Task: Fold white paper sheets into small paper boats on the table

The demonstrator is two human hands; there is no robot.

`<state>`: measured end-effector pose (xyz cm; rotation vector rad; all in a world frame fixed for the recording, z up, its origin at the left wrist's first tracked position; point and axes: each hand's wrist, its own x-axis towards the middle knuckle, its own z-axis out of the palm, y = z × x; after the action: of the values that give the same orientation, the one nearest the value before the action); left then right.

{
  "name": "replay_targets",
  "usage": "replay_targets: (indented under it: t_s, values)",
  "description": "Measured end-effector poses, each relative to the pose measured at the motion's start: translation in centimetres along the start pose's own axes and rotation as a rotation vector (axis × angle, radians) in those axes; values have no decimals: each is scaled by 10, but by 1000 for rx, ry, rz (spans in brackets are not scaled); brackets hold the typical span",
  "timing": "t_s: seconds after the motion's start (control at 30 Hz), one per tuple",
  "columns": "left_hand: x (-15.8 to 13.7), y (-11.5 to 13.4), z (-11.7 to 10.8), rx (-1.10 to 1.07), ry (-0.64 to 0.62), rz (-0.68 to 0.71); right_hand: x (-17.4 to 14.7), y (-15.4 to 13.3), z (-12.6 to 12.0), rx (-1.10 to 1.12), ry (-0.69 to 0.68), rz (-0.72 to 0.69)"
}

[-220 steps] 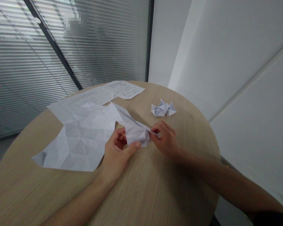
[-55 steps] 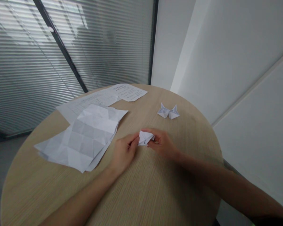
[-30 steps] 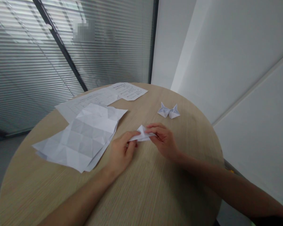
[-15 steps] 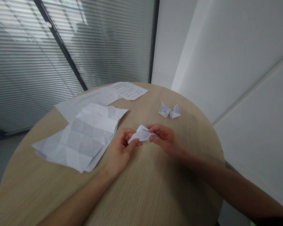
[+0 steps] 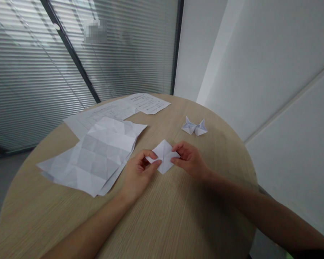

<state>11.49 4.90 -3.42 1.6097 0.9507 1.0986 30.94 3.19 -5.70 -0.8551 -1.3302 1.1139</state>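
Note:
A small piece of folded white paper [image 5: 163,157], diamond-shaped with a crease down its middle, is held between both hands above the table. My left hand [image 5: 140,169] pinches its left corner between thumb and fingers. On the opposite corner, my right hand [image 5: 190,160] has a similar thumb-and-finger pinch. The fingertips cover parts of both side corners. Beyond my right hand stands a folded paper figure [image 5: 194,128] with two pointed tips, resting on the table.
Creased white sheets [image 5: 97,154] lie stacked to the left on the round wooden table [image 5: 162,223]. Printed sheets [image 5: 148,103] are spread behind them near the far edge. A glass partition with blinds [image 5: 135,61] and a white wall [image 5: 280,72] stand close behind the table.
The folded paper now shows a full diamond face with a central crease; before, it was a narrower, tilted shape. Both hands stay in nearly the same place, still gripping it.

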Motion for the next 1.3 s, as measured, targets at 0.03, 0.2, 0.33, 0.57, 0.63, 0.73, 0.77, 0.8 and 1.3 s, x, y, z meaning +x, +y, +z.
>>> replay_targets:
  t_s: [0.03, 0.2, 0.33, 0.57, 0.63, 0.73, 0.77, 0.8, 1.3]
  values:
    - [0, -2, 1, -23, 19, 1, 0, 0, 1, 3, 17, -11]
    - [-1, -5, 1, 160, 34, 256, -2, -3, 3, -100, 74, -114]
    - [-3, -1, -2, 451, 34, 478, -4, -6, 3, -187, 104, -153]
    - [-3, 4, -4, 559, -9, 350, -5, -9, 1, -244, 91, -31]
    - [-2, 7, -4, 450, -64, 203, -4, -12, -1, -249, 42, -63]
    - [-1, 10, -2, 295, -91, 70, -2, -15, -2, -261, -28, -91]
    - [0, 10, -1, 256, -88, 59, -2, -16, -2, -231, -52, -81]
    - [0, 11, 0, 228, -78, 52, -2, -15, -1, -178, -79, -64]
    - [-10, 2, 11, 420, -156, 201, -1, -5, 14, -74, 21, 100]
